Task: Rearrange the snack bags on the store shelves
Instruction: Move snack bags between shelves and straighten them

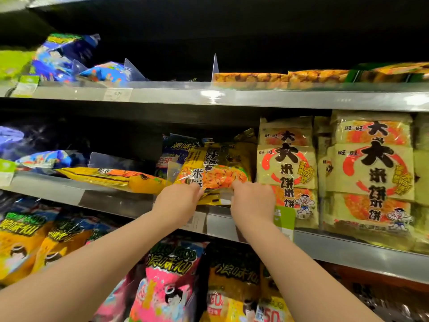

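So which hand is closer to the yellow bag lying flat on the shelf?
Left. The left hand sits just right of the flat yellow bag; the right hand is farther right. Both grip the upright bag.

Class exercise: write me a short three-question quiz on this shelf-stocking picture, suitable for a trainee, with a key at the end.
1. True or false: the left hand and the right hand both grip the yellow-orange rice cracker bag at the middle shelf.
2. What stands directly right of that bag? A) pale green rice cracker packs B) glass bottles C) red tins
3. Fill in: the pink snack bag stands on the shelf ____ the hands.
Key: 1 true; 2 A; 3 below.
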The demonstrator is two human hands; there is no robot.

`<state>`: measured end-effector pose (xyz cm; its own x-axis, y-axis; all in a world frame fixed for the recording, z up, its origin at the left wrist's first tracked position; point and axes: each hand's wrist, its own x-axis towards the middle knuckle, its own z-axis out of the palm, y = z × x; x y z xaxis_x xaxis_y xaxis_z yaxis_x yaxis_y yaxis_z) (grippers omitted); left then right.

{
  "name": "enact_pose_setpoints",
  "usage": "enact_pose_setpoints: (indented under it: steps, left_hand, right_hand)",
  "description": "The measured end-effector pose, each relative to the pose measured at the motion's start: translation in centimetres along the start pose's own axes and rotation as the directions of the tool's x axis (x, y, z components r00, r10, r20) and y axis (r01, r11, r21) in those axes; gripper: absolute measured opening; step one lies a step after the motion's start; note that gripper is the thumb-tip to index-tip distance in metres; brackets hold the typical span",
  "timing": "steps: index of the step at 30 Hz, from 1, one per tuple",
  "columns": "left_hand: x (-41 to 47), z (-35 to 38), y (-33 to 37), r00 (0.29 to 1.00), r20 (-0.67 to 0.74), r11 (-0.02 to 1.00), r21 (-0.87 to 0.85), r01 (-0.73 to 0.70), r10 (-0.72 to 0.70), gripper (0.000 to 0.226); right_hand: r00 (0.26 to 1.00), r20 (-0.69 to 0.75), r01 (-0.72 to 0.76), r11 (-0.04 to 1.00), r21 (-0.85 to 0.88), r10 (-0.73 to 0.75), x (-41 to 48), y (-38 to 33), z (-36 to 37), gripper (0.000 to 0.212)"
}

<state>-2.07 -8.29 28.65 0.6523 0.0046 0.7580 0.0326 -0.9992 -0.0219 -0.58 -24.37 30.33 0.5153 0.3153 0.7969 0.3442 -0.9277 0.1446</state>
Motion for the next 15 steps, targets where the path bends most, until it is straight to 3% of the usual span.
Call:
enact_pose_setpoints:
  steps: [3,6,10,15]
  left_hand:
    - [0.4,-0.3,0.5,1.000,0.027,0.999,0.031,0.013,-0.014,0.032]
    - [0.6,0.1,0.2,0.997,0.067,0.999,0.024,0.028,-0.029,0.041]
    - [0.6,1.0,0.2,0.921,0.380,0.994,0.095,0.053,-0.086,0.051]
    - [2.2,0.5,1.3,0.832,0.534,0.987,0.038,0.155,-0.151,0.062]
  right_hand:
    - [0.998,0.059,-0.003,1.000,0.008,0.003,-1.0,-1.2,0.0,0.040]
    - [0.998,0.010,0.053,0.996,0.069,-0.054,-3.2,-3.0,1.1,0.047]
    - [0.963,0.269,0.009,0.999,0.049,-0.022,-3.1,-3.6,2.2,0.060]
    - [0.863,0.505,-0.038,0.996,0.075,-0.006,0.2,-2.9,1.0,0.048]
